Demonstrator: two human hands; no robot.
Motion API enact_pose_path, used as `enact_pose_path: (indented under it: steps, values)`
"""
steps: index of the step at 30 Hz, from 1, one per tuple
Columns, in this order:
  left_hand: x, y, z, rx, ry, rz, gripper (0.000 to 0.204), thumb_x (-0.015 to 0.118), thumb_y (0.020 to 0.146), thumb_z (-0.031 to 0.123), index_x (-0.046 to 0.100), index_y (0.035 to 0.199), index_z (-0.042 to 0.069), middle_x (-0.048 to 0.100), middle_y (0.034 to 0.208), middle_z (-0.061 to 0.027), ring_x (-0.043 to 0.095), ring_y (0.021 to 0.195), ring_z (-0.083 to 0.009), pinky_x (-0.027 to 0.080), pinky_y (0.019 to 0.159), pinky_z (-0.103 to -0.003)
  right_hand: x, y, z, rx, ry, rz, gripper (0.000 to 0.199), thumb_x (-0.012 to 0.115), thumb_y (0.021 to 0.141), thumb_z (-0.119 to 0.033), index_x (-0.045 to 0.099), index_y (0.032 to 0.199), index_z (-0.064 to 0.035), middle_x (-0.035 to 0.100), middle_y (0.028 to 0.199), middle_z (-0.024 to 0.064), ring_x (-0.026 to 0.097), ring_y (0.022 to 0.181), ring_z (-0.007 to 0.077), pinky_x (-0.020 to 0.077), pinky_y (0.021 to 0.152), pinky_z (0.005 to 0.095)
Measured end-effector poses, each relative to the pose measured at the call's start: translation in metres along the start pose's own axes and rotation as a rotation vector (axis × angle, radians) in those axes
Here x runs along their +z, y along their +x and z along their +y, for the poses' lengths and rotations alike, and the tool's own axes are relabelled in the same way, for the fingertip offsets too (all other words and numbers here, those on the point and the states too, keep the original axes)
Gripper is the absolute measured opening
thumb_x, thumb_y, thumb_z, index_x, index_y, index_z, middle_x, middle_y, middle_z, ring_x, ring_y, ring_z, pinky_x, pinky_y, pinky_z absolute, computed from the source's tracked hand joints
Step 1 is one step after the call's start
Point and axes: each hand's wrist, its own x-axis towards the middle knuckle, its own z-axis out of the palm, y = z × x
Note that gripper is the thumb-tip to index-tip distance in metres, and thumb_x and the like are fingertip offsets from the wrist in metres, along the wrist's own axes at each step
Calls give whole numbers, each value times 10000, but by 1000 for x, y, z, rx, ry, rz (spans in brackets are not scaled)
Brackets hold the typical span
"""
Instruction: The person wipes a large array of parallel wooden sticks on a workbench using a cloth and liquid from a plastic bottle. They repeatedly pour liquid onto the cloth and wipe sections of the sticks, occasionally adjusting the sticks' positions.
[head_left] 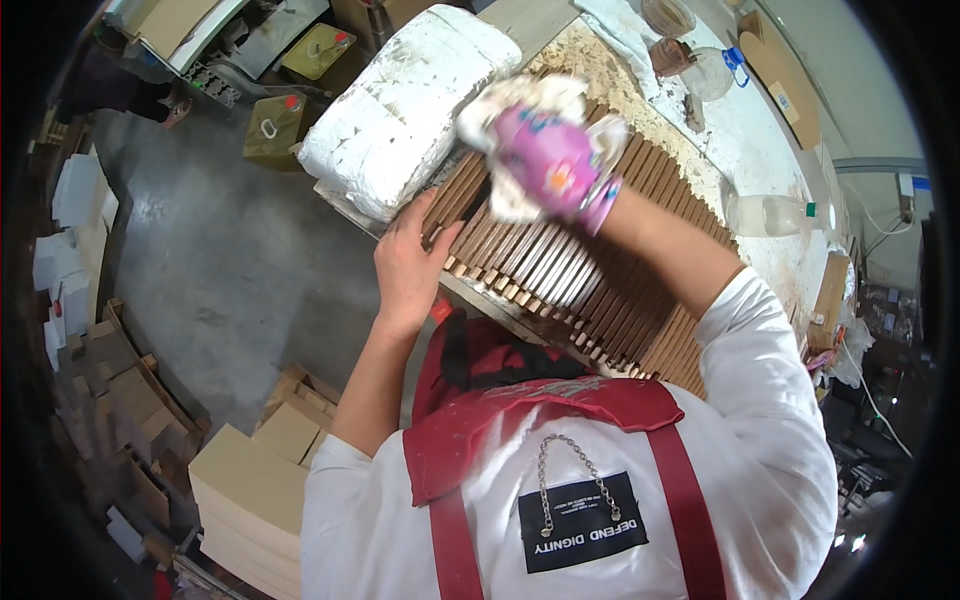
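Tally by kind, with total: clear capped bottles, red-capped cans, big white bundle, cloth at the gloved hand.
Clear capped bottles: 2
Red-capped cans: 2
Big white bundle: 1
Cloth at the gloved right hand: 1
Total: 6

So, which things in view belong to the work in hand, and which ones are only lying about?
Seem to belong:
brown strips, touched by the bare left hand
whitish cloth, held in the gloved right hand

Seem only lying about:
bottle with green cap
bottle with blue cap
two olive cans
beige stack at lower left
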Motion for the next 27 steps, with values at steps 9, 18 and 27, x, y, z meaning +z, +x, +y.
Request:
enact_pose_path:
  steps: [9,18,27]
  values:
    - [-1,2,5,5,-24,4,390,717,799,147,600,1152,25,660,1052,-172,634,928,-354,501,789,-397,-1,9,39,240,321,-197,247,523,940,-147,526,1168,-49,638,1002,79,671,863,137,592,627,231]
    - [2,-2,-5,112,32,77,400,717,799,168,580,1156,51,662,1031,-153,630,913,-339,506,782,-409,10,16,52,157,213,-266,304,591,885,-278,568,1099,-63,642,981,58,658,832,166,580,698,273]
    - [3,-1,-4,143,65,78,426,736,777,135,577,1159,34,662,1046,-126,633,921,-306,509,793,-383,-31,13,73,41,-24,168,142,600,904,-177,596,1021,-96,697,874,136,641,582,190,563,500,294]
